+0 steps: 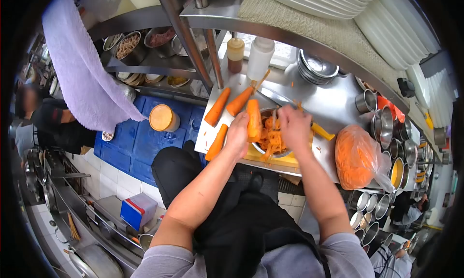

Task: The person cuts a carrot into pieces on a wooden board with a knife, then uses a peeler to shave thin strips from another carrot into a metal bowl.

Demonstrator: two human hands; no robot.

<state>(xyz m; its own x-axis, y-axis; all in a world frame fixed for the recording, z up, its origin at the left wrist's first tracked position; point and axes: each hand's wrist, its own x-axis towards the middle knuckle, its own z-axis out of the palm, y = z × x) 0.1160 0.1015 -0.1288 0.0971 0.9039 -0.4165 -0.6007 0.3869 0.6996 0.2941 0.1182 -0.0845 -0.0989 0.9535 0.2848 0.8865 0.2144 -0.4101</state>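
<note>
My left hand (238, 135) is closed around a carrot (253, 122), held upright at the left rim of a metal bowl (288, 154). Long orange carrot shavings (271, 141) fill the bowl. My right hand (295, 125), slightly blurred, is closed over the bowl's right side on a small metal peeler (275, 119), mostly hidden by the fingers. A knife with a yellow handle (322, 131) lies behind and beside the bowl, partly covered by my right hand. Left of the bowl lie a carrot (217, 107), another with its stem (239, 102), and a third nearer carrot (217, 142).
A plastic bag of shredded carrot (356, 157) sits right of the bowl. Behind stand a sauce bottle (235, 55), a white bottle (261, 58) and stacked metal bowls (316, 67). A lidded tub (164, 118) rests on the blue surface (128, 150). Overhead runs a metal shelf (290, 36).
</note>
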